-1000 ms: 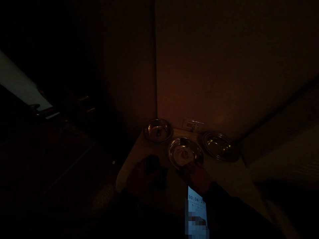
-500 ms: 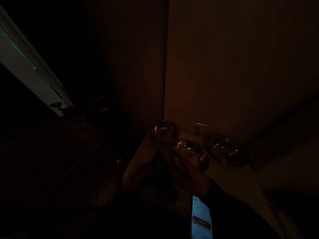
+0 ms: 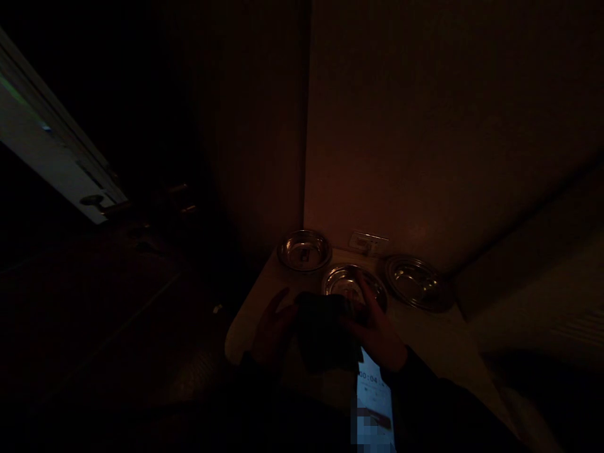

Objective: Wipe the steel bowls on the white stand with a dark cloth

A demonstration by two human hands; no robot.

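Between my hands is a dark, soft-looking cloth (image 3: 325, 336), spread fairly wide; the low light hides its details. My left hand (image 3: 272, 330) is at its left edge, some fingers raised and the grip partly lost in shadow. My right hand (image 3: 380, 336) holds its right side, with the fingers reaching up in front of the middle steel bowl (image 3: 337, 275). Below my right wrist, a lit phone (image 3: 375, 402) shows a timer, partly covered by my sleeve.
The pale tabletop (image 3: 252, 321) also bears a left steel bowl (image 3: 304, 250) and a stack of steel dishes (image 3: 418, 283) on the right. A wall socket plate (image 3: 369, 242) is behind them. Far left is a pale door (image 3: 56, 163) with a handle.
The cloth has gone from a narrow, bunched shape to a wider one. My left hand has risen slightly with its fingers more visible, and more of the phone screen shows.
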